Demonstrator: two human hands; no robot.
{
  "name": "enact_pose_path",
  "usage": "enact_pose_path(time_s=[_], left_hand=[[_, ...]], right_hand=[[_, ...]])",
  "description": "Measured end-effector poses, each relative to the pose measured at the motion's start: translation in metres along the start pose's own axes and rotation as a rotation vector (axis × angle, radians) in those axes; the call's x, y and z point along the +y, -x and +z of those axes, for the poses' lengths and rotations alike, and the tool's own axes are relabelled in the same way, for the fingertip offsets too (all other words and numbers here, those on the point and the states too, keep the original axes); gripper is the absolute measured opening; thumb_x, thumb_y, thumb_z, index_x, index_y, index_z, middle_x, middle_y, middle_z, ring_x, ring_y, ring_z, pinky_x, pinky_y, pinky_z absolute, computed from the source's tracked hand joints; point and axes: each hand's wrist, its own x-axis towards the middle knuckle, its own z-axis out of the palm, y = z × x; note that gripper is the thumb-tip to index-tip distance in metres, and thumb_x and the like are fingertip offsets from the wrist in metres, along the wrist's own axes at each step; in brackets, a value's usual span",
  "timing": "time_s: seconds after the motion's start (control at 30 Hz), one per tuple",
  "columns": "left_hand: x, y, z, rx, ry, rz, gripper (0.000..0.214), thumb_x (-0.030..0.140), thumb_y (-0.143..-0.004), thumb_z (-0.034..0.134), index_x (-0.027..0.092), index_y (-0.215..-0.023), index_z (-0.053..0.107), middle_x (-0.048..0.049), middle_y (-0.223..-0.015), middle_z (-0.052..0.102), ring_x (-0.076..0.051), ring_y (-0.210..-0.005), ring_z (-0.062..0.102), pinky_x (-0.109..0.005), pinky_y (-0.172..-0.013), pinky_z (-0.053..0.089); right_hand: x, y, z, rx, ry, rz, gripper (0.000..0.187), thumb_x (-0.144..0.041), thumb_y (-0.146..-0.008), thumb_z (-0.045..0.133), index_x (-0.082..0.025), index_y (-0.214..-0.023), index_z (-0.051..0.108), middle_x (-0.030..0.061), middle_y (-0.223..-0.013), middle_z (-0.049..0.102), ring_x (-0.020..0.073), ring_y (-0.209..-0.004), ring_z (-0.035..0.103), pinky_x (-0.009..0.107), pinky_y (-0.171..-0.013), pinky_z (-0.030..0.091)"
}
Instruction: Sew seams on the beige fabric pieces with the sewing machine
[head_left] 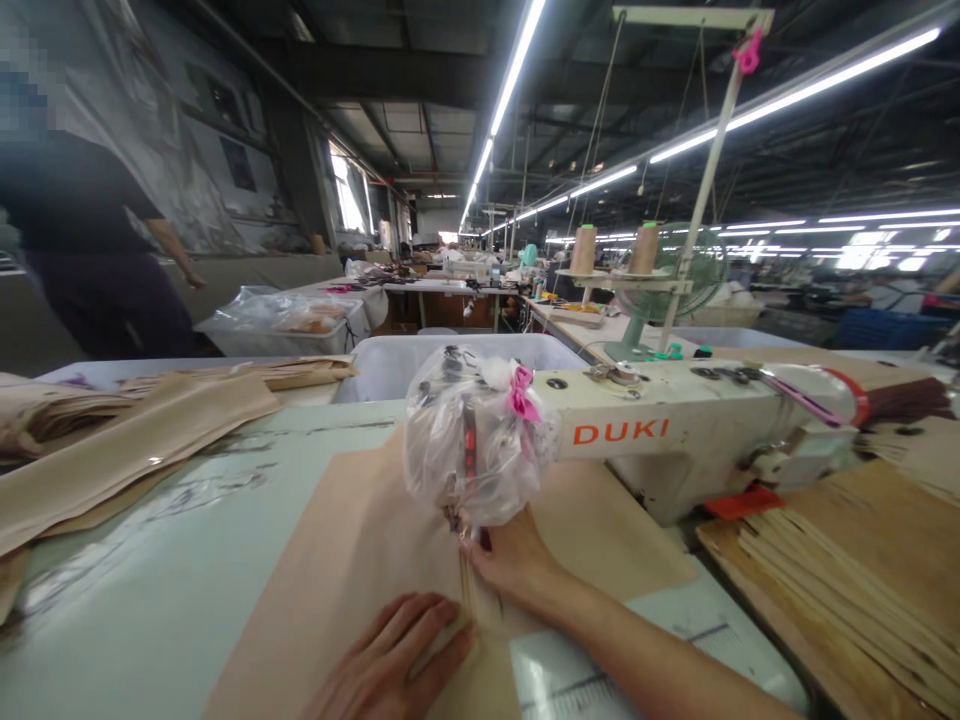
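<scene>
Left hand (394,650) lies palm-down on a tan sheet (315,560), right hand (517,560) just ahead beside the needle area.

Left fingers rest flat, thumb apart, gripping nothing; the right fingertips meet a narrow strip (466,585) on the sheet — whether they pinch it, I cannot tell. Beneath both hands, the sheet spreads to either side. Right of the grip lie stacked strips (840,600); well to its left, tan pieces (150,440). Just above the right hand, clear plastic (450,450) wraps the head of a sewing machine (622,425). Beyond the hands: a white tub (382,360), thread cones (583,250), a green fan (705,265) and — far left — a person (90,220) in dark clothes.
</scene>
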Motion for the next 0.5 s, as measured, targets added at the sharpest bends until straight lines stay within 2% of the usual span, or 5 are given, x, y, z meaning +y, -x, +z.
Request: enact_pose_path(time_s=[0.07,0.17,0.37,0.5], left_hand=[[0.007,-0.001,-0.006,0.015,0.05,-0.045,0.067,0.057,-0.086,0.063,0.035,-0.145,0.04,-0.0035,-0.125,0.067,-0.023,-0.114,0.062,-0.031,-0.1,0.052],[0.014,-0.002,-0.011,0.059,0.07,-0.066,0.078,0.063,-0.082,0.065,0.036,-0.148,0.034,-0.0037,-0.128,0.064,-0.024,-0.113,0.062,-0.031,-0.1,0.052],[0.02,-0.005,-0.017,0.113,0.039,-0.06,0.076,0.054,-0.085,0.065,0.036,-0.15,0.03,-0.0041,-0.126,0.065,-0.024,-0.112,0.062,-0.032,-0.101,0.05],[0.018,-0.005,-0.014,0.1,0.028,-0.051,0.076,0.051,-0.085,0.065,0.037,-0.15,0.028,-0.0034,-0.125,0.066,-0.023,-0.11,0.064,-0.031,-0.1,0.051]], right_hand=[[0.0,-0.001,0.005,-0.003,0.01,0.016,0.044,-0.026,-0.082,0.066,-0.022,-0.126,0.065,0.0106,-0.136,0.059,0.0356,-0.123,0.05,0.05,-0.102,0.041],[0.003,-0.009,0.008,-0.013,0.036,0.041,0.04,-0.026,-0.086,0.061,-0.022,-0.125,0.065,0.0106,-0.134,0.06,0.0354,-0.122,0.051,0.052,-0.1,0.04],[0.015,-0.029,0.006,-0.018,0.059,0.03,0.046,-0.038,-0.081,0.071,-0.029,-0.125,0.064,0.0051,-0.13,0.064,0.0306,-0.119,0.054,0.044,-0.099,0.042],[0.01,-0.033,0.005,0.037,0.058,-0.016,0.032,-0.032,-0.087,0.064,-0.029,-0.118,0.066,0.0039,-0.126,0.066,0.0282,-0.119,0.054,0.042,-0.1,0.041]])
